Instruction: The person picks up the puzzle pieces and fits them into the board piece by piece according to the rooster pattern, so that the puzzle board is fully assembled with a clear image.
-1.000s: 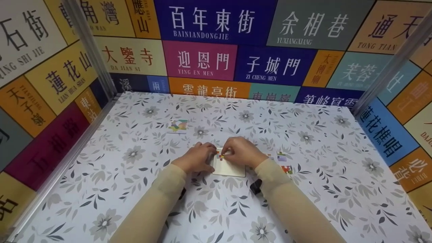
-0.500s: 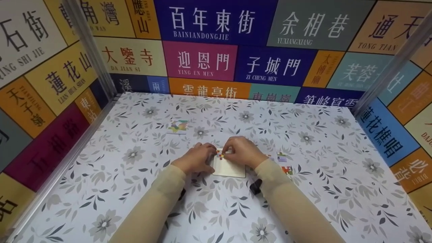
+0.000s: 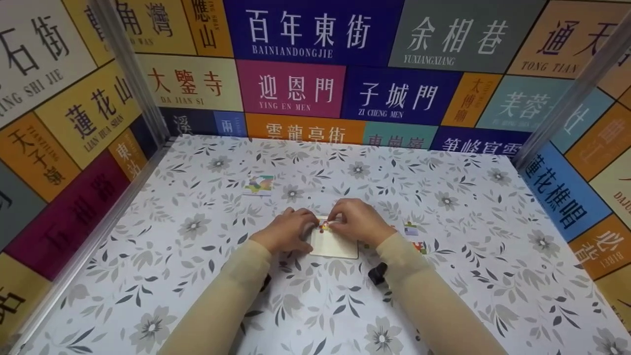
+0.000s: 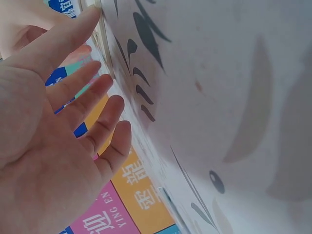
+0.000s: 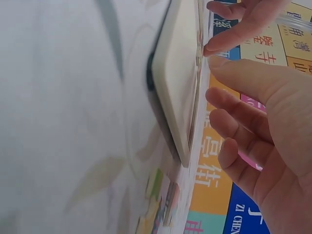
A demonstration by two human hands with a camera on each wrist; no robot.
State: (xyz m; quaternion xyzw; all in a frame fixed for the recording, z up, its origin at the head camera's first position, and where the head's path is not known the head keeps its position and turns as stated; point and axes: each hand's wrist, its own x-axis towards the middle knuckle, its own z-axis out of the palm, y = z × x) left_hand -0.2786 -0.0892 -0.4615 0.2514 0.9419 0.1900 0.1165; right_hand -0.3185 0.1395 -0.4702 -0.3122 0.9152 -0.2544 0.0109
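Observation:
A small cream puzzle tray (image 3: 339, 245) lies on the table between the hands. Colourful jigsaw pieces (image 3: 323, 226) are in its upper left corner. My left hand (image 3: 287, 230) rests along the tray's left side, thumb and fingers at the edge; in the left wrist view its fingers (image 4: 105, 129) are loosely extended. My right hand (image 3: 359, 223) reaches over the tray from the right, thumb and index finger together at a jigsaw piece in that corner. In the right wrist view the thumb hides the index fingertip, and the other fingers hang loosely bent beside the raised tray rim (image 5: 170, 109).
Loose jigsaw pieces (image 3: 410, 228) lie right of the tray, some partly hidden by the right wrist. A small colourful picture card (image 3: 258, 185) lies farther back on the left. The floral-covered table (image 3: 197, 276) meets sign-printed walls (image 3: 291, 88) at the back and sides.
My right hand has shifted slightly to the right, and a little more of the jigsaw pieces shows by its fingertips. The left hand and the tray stay nearly where they were.

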